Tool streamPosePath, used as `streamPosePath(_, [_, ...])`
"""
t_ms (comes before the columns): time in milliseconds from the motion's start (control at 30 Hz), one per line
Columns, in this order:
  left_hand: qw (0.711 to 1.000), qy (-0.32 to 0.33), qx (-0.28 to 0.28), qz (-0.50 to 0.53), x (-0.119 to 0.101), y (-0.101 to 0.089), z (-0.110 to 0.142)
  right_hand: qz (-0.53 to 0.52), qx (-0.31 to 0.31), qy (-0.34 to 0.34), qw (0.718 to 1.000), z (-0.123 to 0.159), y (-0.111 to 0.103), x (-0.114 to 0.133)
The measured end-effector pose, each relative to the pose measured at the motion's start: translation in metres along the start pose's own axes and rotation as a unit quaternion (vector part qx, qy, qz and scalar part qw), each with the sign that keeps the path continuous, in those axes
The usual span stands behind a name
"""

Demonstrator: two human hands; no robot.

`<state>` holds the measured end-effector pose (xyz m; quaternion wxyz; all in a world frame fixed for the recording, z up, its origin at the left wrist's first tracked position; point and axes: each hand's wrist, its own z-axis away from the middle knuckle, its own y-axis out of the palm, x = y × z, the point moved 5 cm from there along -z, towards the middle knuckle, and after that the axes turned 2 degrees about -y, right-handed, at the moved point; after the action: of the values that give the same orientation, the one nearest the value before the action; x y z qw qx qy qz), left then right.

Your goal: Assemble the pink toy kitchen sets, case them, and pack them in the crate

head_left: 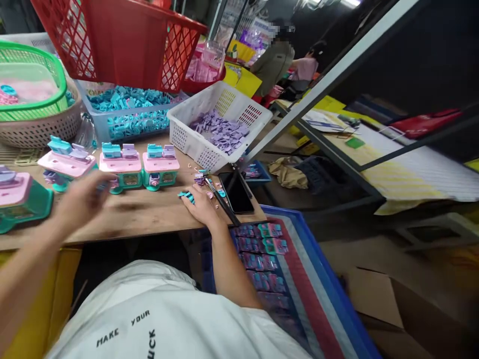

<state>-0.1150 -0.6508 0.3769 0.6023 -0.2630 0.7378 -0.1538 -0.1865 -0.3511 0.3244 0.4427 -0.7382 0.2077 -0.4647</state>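
My left hand (83,198) hovers over the wooden table (142,214) just in front of a row of pink-and-teal toy units (120,167); it is smeared by motion. My right hand (202,203) rests on the table near its right edge, fingers lying on small teal pieces (186,195). Beside it lie small pink and purple parts (200,179), a dark thin tool (221,202) and a black phone (235,192).
A white basket of purple parts (220,127) and a blue-grey bin of teal parts (129,112) stand behind. A red basket (119,40) and green basket (30,80) stand at the back left. A blue crate of finished toys (269,259) sits lower right. Another person (275,65) works far back.
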Motion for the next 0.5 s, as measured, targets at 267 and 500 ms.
streamPosePath(267, [0.928, 0.213, 0.101, -0.288, -0.009, 0.102, 0.000, -0.003, -0.148, -0.029, 0.988, 0.004, 0.002, -0.009])
streamPosePath(500, [0.942, 0.252, 0.044, -0.218, -0.005, 0.078, 0.003, 0.033, -0.205, -0.158, 0.965, 0.004, 0.005, 0.017])
